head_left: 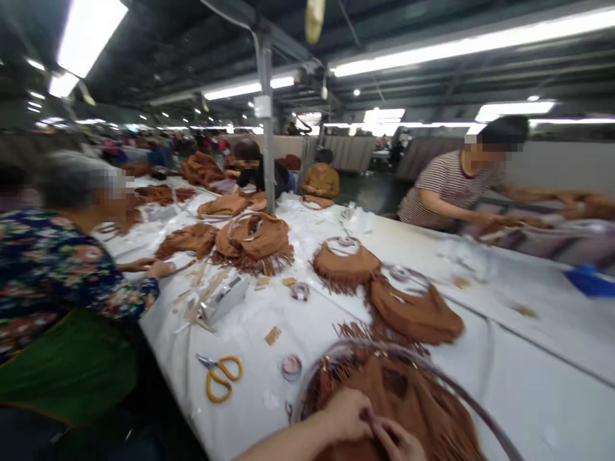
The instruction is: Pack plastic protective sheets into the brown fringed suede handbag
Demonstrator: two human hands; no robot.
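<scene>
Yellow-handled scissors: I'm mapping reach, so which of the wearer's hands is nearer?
Left. The left hand is right of the scissors, at the brown bag; the right hand is farther right.

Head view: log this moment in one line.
left hand, right hand: together at fringed brown bag | grip detail: unclear | yellow-handled scissors: lying on table, unheld

Strip lights (480,43), several workers (442,186) and a long table (552,384) of fringed brown bags (416,310) show a factory workshop.
</scene>
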